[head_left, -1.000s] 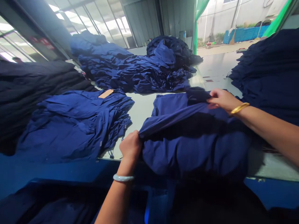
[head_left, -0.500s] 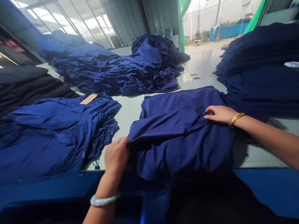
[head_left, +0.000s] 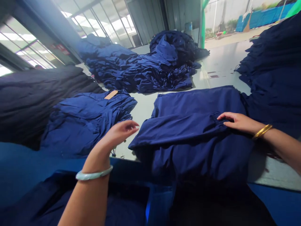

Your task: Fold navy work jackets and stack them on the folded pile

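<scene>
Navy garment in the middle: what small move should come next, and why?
Perhaps the left hand should smooth the navy garment: that hand is free beside it, creases show across it, and the right hand is at its gathered part.

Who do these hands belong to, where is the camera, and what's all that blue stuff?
There's no robot here, just a person with two bare hands. The picture comes from a camera worn on their head, looking forward and down. On the pale table lies a navy cloth piece. The right hand touches its gathered part; I can't tell whether the fingers grip it. The left hand is just off its left end, holding nothing. Around them are more cloths: a blue pile with a tan tag, a black stack, a crumpled heap behind, and a dark blue stack at right.
</scene>
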`<state>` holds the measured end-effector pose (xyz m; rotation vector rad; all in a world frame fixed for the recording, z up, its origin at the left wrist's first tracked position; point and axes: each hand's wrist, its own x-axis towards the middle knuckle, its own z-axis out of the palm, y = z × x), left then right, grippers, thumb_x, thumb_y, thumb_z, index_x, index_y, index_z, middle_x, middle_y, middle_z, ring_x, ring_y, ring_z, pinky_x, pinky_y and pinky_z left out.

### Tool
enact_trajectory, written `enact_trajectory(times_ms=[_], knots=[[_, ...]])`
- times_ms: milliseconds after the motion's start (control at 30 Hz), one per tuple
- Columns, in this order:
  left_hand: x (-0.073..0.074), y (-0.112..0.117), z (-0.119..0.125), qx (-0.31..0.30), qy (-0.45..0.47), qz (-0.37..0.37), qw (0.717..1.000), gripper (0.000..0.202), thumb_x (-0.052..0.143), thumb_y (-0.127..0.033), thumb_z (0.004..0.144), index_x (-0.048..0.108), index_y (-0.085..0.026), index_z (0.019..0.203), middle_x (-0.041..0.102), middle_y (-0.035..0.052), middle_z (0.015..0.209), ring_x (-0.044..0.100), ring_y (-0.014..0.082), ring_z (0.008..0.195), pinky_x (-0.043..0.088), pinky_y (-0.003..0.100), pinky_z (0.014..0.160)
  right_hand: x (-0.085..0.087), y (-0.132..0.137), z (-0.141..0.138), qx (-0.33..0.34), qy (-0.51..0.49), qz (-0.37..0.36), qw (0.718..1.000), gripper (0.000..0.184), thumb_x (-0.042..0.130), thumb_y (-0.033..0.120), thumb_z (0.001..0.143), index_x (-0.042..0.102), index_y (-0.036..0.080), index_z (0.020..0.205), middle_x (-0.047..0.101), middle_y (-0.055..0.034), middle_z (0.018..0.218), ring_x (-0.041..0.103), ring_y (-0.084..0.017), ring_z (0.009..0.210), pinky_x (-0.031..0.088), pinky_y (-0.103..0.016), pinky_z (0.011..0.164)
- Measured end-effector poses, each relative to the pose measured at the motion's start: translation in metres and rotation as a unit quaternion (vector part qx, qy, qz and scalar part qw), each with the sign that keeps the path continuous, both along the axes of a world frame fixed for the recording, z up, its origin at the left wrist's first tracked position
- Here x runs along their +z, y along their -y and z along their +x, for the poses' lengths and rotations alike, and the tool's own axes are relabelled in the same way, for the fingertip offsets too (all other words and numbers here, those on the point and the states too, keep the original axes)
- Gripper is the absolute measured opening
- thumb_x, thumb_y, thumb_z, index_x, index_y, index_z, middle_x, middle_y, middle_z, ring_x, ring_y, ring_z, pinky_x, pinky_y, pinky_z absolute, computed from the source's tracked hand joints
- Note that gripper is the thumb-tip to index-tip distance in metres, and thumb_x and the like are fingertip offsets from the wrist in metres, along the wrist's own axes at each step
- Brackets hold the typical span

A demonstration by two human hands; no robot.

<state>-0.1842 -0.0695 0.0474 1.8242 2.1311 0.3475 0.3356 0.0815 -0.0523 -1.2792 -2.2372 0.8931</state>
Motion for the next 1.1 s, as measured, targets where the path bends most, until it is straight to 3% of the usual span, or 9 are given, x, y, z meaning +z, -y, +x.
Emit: enact_trajectory(times_ms=[100, 167, 233, 367, 467, 600, 733, 867, 1100], knots=[[-0.008, -0.051, 0.033, 0.005, -0.092, 0.116, 0.989, 0.045, 0.046, -0.048, 0.101, 0.078, -0.024, 0.122, 0.079, 0.0076, 0.13, 0.07, 0.0264, 0.124, 0.051, 0.034, 0.108, -0.008, 0.003, -0.001, 0.013, 0.058, -0.021, 0.998, 0.048, 0.056, 0.044, 0.082, 0.074, 0.026, 0.123, 0.078, -0.0022, 0.088, 0.067, -0.021, 0.065, 0.055, -0.034, 0.065], [-0.027, -0.086, 0.056, -0.02, -0.124, 0.026, 0.992, 0.051, 0.037, -0.043, 0.108, 0.068, -0.023, 0.143, 0.068, 0.0084, 0.15, 0.062, 0.024, 0.14, 0.045, 0.034, 0.118, -0.012, 0.004, 0.0, 0.018, 0.084, 0.002, 0.996, 0.048, 0.055, 0.044, 0.084, 0.074, 0.027, 0.125, 0.079, -0.0023, 0.088, 0.07, -0.022, 0.067, 0.056, -0.036, 0.07], [-0.049, -0.112, 0.07, -0.015, -0.143, -0.019, 0.989, 0.052, 0.041, -0.045, 0.108, 0.065, -0.02, 0.147, 0.061, 0.013, 0.157, 0.055, 0.0285, 0.148, 0.036, 0.044, 0.126, -0.015, 0.006, 0.001, 0.023, 0.092, 0.037, 0.995, 0.047, 0.053, 0.045, 0.086, 0.074, 0.027, 0.125, 0.081, -0.0042, 0.102, 0.076, -0.025, 0.081, 0.059, -0.038, 0.08], [-0.076, -0.128, 0.062, 0.02, -0.17, -0.056, 0.984, 0.067, 0.042, -0.057, 0.108, 0.05, -0.015, 0.16, 0.04, 0.0208, 0.171, 0.037, 0.0364, 0.16, 0.02, 0.067, 0.129, -0.023, 0.009, 0.001, 0.045, 0.102, 0.08, 0.991, 0.05, 0.048, 0.047, 0.091, 0.072, 0.027, 0.13, 0.079, -0.0064, 0.128, 0.076, -0.03, 0.111, 0.058, -0.044, 0.1], [-0.081, -0.125, 0.049, 0.03, -0.182, -0.067, 0.981, 0.076, 0.034, -0.064, 0.108, 0.037, -0.016, 0.168, 0.028, 0.0201, 0.176, 0.029, 0.0347, 0.164, 0.019, 0.066, 0.13, -0.027, 0.009, 0.001, 0.055, 0.113, 0.092, 0.988, 0.052, 0.047, 0.047, 0.092, 0.07, 0.027, 0.134, 0.077, -0.007, 0.133, 0.075, -0.031, 0.116, 0.056, -0.047, 0.105], [-0.074, -0.122, 0.048, 0.026, -0.195, -0.068, 0.978, 0.073, 0.025, -0.061, 0.11, 0.032, -0.02, 0.17, 0.028, 0.0173, 0.177, 0.024, 0.0329, 0.166, 0.011, 0.071, 0.13, -0.026, 0.01, 0.002, 0.044, 0.097, 0.097, 0.99, 0.048, 0.05, 0.045, 0.091, 0.072, 0.028, 0.13, 0.079, -0.0056, 0.127, 0.077, -0.029, 0.105, 0.058, -0.045, 0.098], [-0.062, -0.103, 0.068, -0.004, -0.225, -0.033, 0.974, 0.071, 0.022, -0.057, 0.112, 0.027, -0.021, 0.173, 0.024, 0.0174, 0.178, 0.017, 0.0326, 0.167, 0.008, 0.074, 0.129, -0.013, 0.014, 0.001, 0.002, 0.035, 0.09, 0.995, 0.043, 0.052, 0.039, 0.089, 0.075, 0.028, 0.124, 0.081, -0.0028, 0.117, 0.073, -0.021, 0.076, 0.059, -0.037, 0.077], [-0.057, -0.062, 0.102, -0.066, -0.243, -0.04, 0.967, 0.073, 0.028, -0.064, 0.11, 0.019, -0.03, 0.174, 0.017, 0.0157, 0.18, 0.015, 0.0355, 0.167, 0.011, 0.076, 0.128, 0.0, 0.02, 0.002, -0.068, -0.015, 0.119, 0.99, 0.04, 0.052, 0.037, 0.09, 0.076, 0.027, 0.12, 0.081, -0.0033, 0.115, 0.06, -0.016, 0.059, 0.054, -0.035, 0.066], [-0.078, -0.007, 0.145, -0.052, -0.289, -0.035, 0.955, 0.086, 0.04, -0.074, 0.103, 0.024, -0.029, 0.174, 0.02, 0.0184, 0.179, 0.016, 0.0413, 0.166, 0.006, 0.079, 0.126, 0.008, 0.021, 0.014, -0.093, 0.143, 0.174, 0.97, 0.041, 0.048, 0.049, 0.096, 0.083, 0.028, 0.094, 0.077, -0.013, 0.102, 0.071, -0.035, 0.094, 0.056, -0.048, 0.082]])
